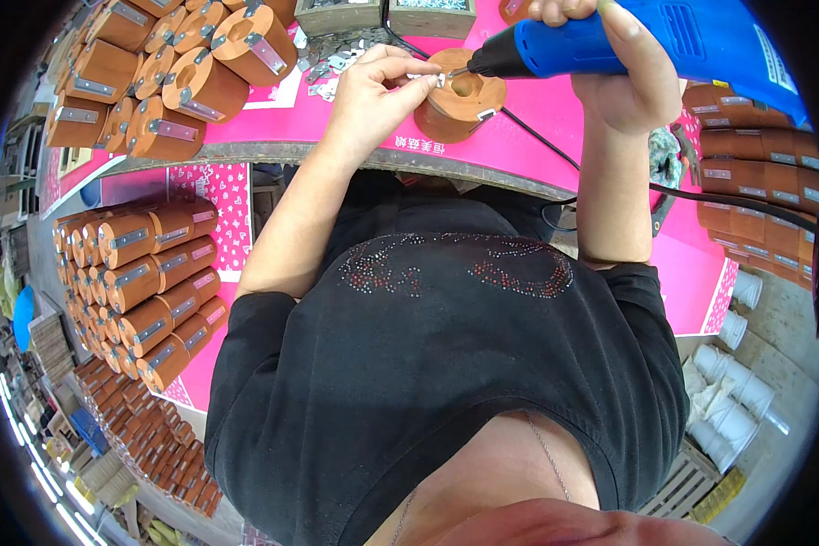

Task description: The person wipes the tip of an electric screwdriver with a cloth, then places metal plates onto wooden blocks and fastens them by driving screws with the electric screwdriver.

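Wooden cylinder (460, 105) stood on pink table (537, 136); small metal piece pinched on its top by left hand (378, 91); blue drill (628, 41) gripped by right hand (623, 77); bit best kept square, pressure light.

Free room: bare pink table (555, 118) strip btwn the wooden cylinder block (460, 105) and the near edge, open on both sides of it. Left blocked by a pile of wooden cylinders w/ metal clips (168, 68); right by stacked brown blocks (760, 155). Behind the block: loose metal clips (341, 55) and two trays (387, 14). Black cord (610, 177) crosses the right side. Blue drill (646, 41) and both hands, left (373, 91) and right (619, 73), crowd the space above the block.
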Available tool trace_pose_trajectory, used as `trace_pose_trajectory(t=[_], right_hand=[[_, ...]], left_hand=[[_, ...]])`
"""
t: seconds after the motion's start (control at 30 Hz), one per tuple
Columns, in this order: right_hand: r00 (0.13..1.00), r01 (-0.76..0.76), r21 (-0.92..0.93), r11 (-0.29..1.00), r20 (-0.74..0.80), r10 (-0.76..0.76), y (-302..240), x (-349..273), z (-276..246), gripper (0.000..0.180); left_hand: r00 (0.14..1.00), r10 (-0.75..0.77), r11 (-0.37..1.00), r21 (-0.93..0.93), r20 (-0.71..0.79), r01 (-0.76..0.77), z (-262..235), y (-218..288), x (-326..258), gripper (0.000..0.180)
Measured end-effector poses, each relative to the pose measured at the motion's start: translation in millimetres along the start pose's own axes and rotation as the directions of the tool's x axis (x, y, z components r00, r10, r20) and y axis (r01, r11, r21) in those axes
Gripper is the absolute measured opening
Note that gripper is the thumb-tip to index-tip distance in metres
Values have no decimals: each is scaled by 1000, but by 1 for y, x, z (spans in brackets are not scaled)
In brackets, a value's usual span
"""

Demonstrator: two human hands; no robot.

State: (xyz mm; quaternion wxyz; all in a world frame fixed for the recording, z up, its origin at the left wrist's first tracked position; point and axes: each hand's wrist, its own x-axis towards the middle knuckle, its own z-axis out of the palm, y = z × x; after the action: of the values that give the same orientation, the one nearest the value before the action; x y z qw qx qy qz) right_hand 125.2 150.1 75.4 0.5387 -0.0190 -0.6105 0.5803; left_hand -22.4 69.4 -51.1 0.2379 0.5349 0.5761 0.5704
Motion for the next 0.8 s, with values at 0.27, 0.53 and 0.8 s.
trace_pose_trajectory(t=[0.27,0.53,0.8], right_hand=[[995,-93,-10,996,25,93,2,2,9,49],[988,-98,162,982,133,76,16,17,19,46],[979,-169,-238,957,69,190,8,24,30,38]], left_hand=[[998,12,999,32,-69,-9,2,3,-4,14],[994,55,995,92,-95,-46,3,-4,-7,14],[970,207,974,120,-128,-192,15,-4,-8,15]])
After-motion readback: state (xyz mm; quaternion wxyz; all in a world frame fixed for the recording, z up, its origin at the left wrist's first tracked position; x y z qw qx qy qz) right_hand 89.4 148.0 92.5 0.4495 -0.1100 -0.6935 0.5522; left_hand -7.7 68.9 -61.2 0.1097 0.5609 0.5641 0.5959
